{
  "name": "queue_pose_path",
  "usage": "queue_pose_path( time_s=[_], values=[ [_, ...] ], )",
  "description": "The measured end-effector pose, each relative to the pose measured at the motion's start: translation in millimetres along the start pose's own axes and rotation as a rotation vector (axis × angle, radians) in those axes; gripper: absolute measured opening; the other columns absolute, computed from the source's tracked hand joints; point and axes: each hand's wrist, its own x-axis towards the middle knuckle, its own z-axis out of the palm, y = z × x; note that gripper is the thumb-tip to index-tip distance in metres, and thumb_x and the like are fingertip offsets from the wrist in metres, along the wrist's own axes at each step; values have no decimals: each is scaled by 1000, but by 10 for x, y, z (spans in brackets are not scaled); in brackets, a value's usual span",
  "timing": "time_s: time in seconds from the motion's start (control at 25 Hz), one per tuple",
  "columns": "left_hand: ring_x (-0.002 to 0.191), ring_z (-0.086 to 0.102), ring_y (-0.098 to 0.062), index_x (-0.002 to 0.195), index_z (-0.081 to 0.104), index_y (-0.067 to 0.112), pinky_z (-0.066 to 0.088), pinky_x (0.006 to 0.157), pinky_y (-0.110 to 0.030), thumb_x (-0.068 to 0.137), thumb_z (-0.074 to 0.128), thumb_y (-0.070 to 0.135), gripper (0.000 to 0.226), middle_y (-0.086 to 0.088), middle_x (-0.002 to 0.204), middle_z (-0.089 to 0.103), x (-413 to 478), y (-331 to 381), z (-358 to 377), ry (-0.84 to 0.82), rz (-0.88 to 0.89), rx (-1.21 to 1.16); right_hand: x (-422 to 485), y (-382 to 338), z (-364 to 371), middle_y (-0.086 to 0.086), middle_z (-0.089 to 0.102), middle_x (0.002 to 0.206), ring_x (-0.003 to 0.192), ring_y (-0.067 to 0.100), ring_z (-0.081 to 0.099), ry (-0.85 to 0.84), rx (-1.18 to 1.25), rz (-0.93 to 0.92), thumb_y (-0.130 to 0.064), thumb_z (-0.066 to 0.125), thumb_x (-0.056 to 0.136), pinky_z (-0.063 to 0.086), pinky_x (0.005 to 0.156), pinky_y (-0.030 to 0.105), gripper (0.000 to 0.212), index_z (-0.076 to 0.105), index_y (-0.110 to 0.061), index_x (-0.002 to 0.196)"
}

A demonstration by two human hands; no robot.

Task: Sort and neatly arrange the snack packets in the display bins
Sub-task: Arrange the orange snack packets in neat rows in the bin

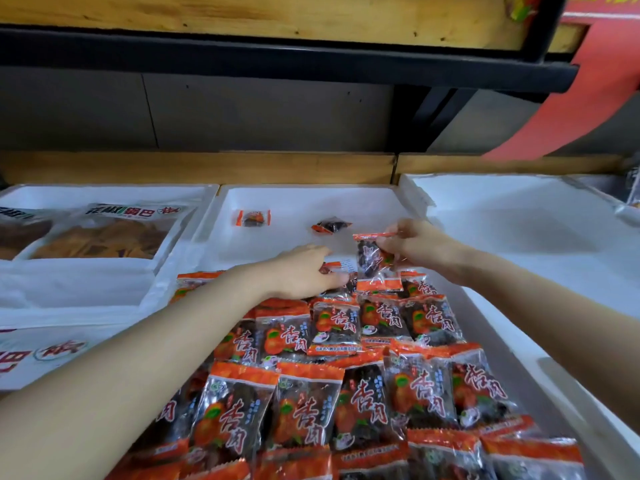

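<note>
Orange packet (372, 261) hangs from right hand (419, 244), beside left hand (304, 271) pinching pile packet (341, 266).

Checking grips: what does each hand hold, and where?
Right hand pinches a snack packet by its top seal; left hand lies on the pile, hold unclear.

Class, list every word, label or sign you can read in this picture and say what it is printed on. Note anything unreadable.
"杏肉": on the snack packets in the middle bin.
"花椒锅巴": on the large bag in the left bin.
Small print on the snack packets, the red logo on the large bag, and the yellow marks on the red sign: too blurred or cut off to read.
</note>
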Motion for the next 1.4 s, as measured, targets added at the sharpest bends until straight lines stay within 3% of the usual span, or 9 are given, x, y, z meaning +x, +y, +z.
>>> queue_pose_path(
  time_s=[0.2,0.32,0.48,0.64,0.72,0.88,1.0,1.2,1.4],
  values=[
    [138,33,-18,148,27,10,28,110,-24,91,57,43,73,-7,154,31,26,-71,61,7,53,-82,23,39,16,13,60,95,80,20,61,-103,-18,24,-19,51,96,53,71,24,12,51,-8,102],
    [136,36,-17,147,29,12,29,108,-23,90,60,42,71,-5,151,33,6,-75,62,15,66,-109,35,71,42,7,60,93,76,14,60,-95,57,15,-17,52,95,53,66,17,16,51,-10,109],
    [134,35,-16,144,31,16,30,109,-26,89,60,42,67,-3,149,34,-30,-58,82,56,64,-121,59,92,38,6,60,89,76,14,61,-68,35,-30,-16,53,94,55,70,21,16,51,-8,108],
    [129,32,-13,121,48,26,31,107,-36,91,54,48,38,3,132,41,-107,103,111,261,109,-45,48,88,31,4,59,84,69,11,59,-49,43,-40,-14,52,95,53,59,15,15,48,-8,107],
    [119,34,-12,109,56,28,33,101,-34,87,54,57,36,5,115,43,-113,226,114,204,122,25,66,110,27,5,58,83,69,12,58,3,65,-44,-13,52,95,54,62,18,14,47,-7,106],
    [120,31,-17,122,53,28,32,97,-34,83,50,67,55,-1,120,41,-81,361,138,43,81,162,91,140,-17,7,57,85,72,14,58,70,90,-58,-13,51,95,53,69,24,13,45,-8,105],
    [122,30,-18,129,48,26,31,97,-34,85,47,66,59,-2,125,40,-99,368,164,44,94,176,86,158,-35,7,59,87,74,15,59,52,65,-69,-13,50,96,54,70,25,12,44,-9,105],
    [114,33,-13,115,57,30,33,97,-32,86,52,61,43,5,109,44,-145,347,201,74,152,97,62,195,-85,8,59,88,71,14,62,-49,88,-51,-12,50,96,56,68,23,12,44,-8,105],
    [115,34,-9,113,56,29,34,97,-31,88,53,55,36,9,112,45,-188,367,226,115,177,53,59,190,-38,4,54,84,72,11,57,-23,31,-131,-10,50,95,56,71,24,10,44,-8,103]
  ],
)
